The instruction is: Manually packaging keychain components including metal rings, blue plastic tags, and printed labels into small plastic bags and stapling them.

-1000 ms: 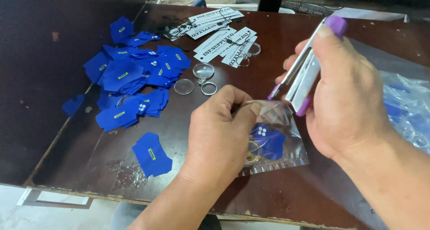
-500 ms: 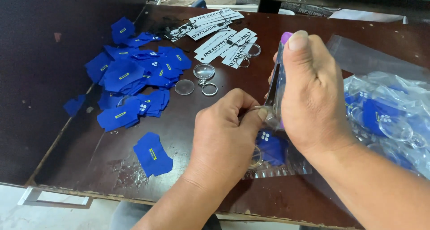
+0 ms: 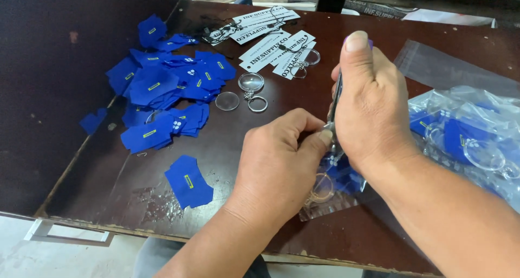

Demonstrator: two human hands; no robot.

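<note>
Under both hands [image 3: 325, 148] — clear bag [image 3: 330, 202], seemingly pinched

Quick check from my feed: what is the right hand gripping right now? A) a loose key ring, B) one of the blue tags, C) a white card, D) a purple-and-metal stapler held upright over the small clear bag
D: the right hand is closed around the upright stapler, its lower end at the clear bag that the left hand pinches.

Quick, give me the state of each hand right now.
Left hand: fingers pinched shut on the top of the clear bag.
Right hand: closed around a stapler, pressing down at the bag's top.
</note>
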